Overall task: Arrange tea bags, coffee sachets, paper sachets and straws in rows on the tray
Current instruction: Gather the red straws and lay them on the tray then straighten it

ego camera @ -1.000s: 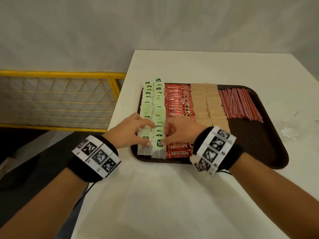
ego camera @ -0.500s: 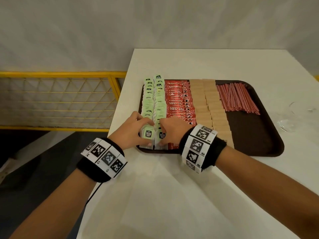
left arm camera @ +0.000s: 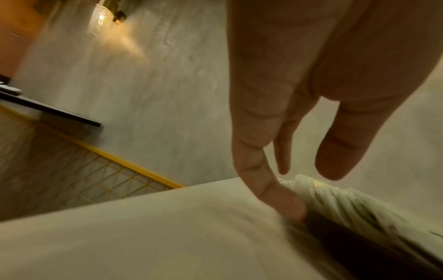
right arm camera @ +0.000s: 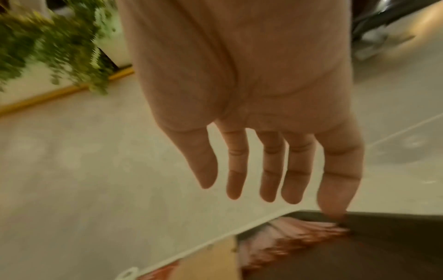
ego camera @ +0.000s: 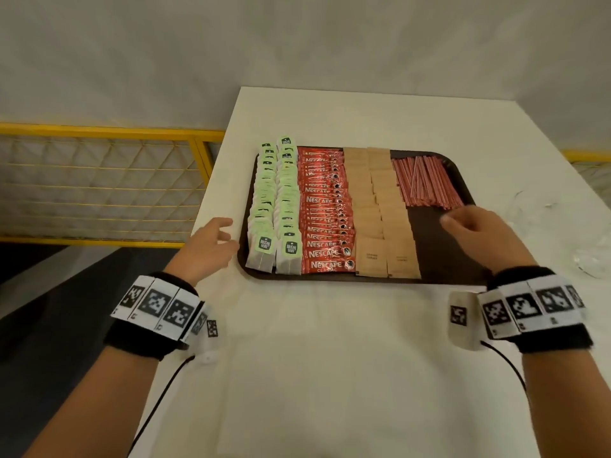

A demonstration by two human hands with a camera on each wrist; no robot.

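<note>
A dark brown tray (ego camera: 443, 259) lies on the white table. On it, from left to right, run two rows of green tea bags (ego camera: 276, 206), a row of red Nescafe coffee sachets (ego camera: 325, 209), two rows of brown paper sachets (ego camera: 377, 206) and a bunch of red straws (ego camera: 426, 181). My left hand (ego camera: 211, 242) hovers with relaxed fingers just off the tray's left edge, holding nothing; in the left wrist view its fingers (left arm camera: 271, 191) hang beside the tea bags (left arm camera: 335, 200). My right hand (ego camera: 476, 233) is spread and empty over the tray's bare right part, near the straws (right arm camera: 294, 233).
A yellow wire-mesh railing (ego camera: 99, 183) stands left of the table (ego camera: 330, 358). Crumpled clear plastic (ego camera: 591, 259) lies on the table right of the tray. A grey wall rises behind. White tabletop stretches in front of the tray.
Both hands have let go of the front tea bags. The left hand has drawn back to the left off the tray; the right hand has swung right to the tray's bare part.
</note>
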